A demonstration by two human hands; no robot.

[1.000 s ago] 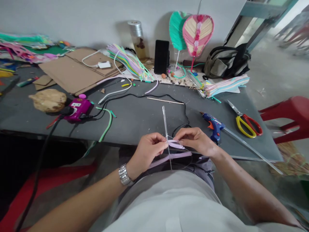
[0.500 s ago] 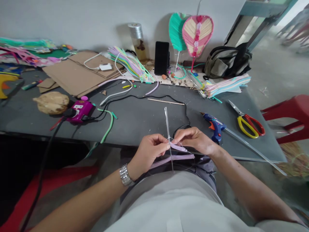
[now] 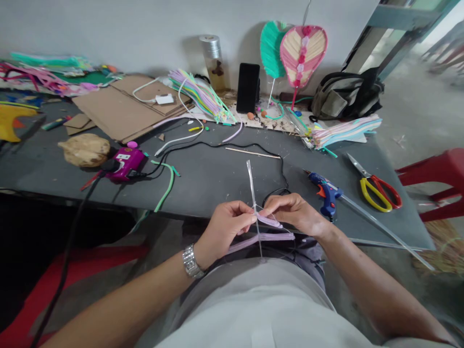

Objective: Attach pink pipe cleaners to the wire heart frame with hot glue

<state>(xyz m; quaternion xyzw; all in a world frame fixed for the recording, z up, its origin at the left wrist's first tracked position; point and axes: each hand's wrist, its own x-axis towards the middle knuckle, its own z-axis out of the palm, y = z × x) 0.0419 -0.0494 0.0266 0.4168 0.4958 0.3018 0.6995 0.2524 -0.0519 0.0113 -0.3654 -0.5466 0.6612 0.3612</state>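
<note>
My left hand (image 3: pixel 232 223), with a metal watch at the wrist, pinches a thin bundle of wires (image 3: pixel 251 181) that stands nearly upright at the table's front edge. Against it, my right hand (image 3: pixel 290 212) is closed at the fingertips around the near end of a short lilac pipe cleaner (image 3: pixel 268 221) and a fine thread. The thread loops loosely to the right of the wires. Lower down, a second lilac pipe cleaner (image 3: pixel 277 237) crosses the wires and runs behind my left hand. The exact spot where thread and wires meet is partly hidden by my fingers.
A blue glue gun (image 3: pixel 328 195) with a long glue stick and scissors (image 3: pixel 379 193) lie at the right. A purple power socket (image 3: pixel 126 163) sits at the left. Behind are cardboard (image 3: pixel 123 113), pipe cleaner bundles (image 3: pixel 203 94), a phone (image 3: pixel 248 88) and a bag (image 3: pixel 348 92).
The camera view has shifted slightly, so the table's things appear a little further right. Both hands keep the same grip on the wires and pipe cleaner.
</note>
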